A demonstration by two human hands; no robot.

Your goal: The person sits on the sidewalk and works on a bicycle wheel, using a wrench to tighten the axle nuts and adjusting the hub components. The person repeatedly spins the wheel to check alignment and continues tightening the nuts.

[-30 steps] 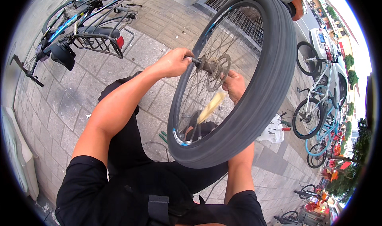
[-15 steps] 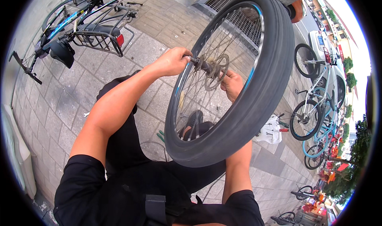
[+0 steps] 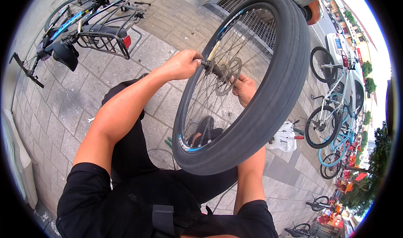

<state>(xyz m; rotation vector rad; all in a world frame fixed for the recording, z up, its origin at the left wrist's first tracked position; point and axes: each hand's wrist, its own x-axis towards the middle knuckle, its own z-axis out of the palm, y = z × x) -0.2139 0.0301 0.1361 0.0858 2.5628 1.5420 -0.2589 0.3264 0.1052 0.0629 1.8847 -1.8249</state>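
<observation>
I hold a bicycle wheel upright by its axle, its black tyre [image 3: 289,70] tilted before me. My left hand [image 3: 184,64] is closed on the near end of the axle [image 3: 203,62], just outside the left side. My right hand [image 3: 243,90] grips the axle's other end behind the brake disc [image 3: 234,70], partly hidden by it. A pale yellowish strip [image 3: 213,49], too small to name, shows among the spokes near the upper left of the rim. My black shoe [image 3: 205,128] is seen through the lower spokes.
A dark bicycle [image 3: 69,45] lies at upper left. A metal grate [image 3: 228,3] sits beside a trunk. Parked bicycles [image 3: 321,127] and a white car [image 3: 336,43] line the right. Tools on white plastic [image 3: 281,139], green-handled tools [image 3: 169,142] and a small wrench [image 3: 91,119] lie on the paving.
The wheel appears to spin: the yellowish strip has gone from the lower spokes to the upper left, and the rim's blue markings have shifted. Both hands stay on the axle.
</observation>
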